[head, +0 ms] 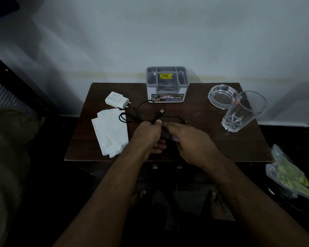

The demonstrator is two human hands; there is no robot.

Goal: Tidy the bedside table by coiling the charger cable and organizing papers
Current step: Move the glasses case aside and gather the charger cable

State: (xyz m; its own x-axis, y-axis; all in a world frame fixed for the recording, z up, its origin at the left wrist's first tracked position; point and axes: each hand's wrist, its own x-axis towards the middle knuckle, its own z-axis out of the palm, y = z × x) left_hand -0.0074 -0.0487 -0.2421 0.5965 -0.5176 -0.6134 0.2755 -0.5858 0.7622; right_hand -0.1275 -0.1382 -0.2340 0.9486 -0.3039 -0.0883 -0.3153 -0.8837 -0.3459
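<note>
A black charger cable (137, 111) lies in loose loops on the dark wooden bedside table (203, 139), its USB plug (161, 111) pointing up. My left hand (150, 136) pinches the cable between thumb and fingers near the table's middle. My right hand (189, 139) lies right beside it, fingers curled toward the same stretch of cable; whether it grips the cable is hidden. White folded papers (111, 131) lie overlapped at the left. A white charger adapter (116, 100) sits behind them.
A grey desk organizer (167, 84) stands at the back against the wall. A glass ashtray (221, 96) and a clear tumbler (243, 111) stand at the right. A plastic packet (289, 173) lies off the table's right side. A bed is at the left.
</note>
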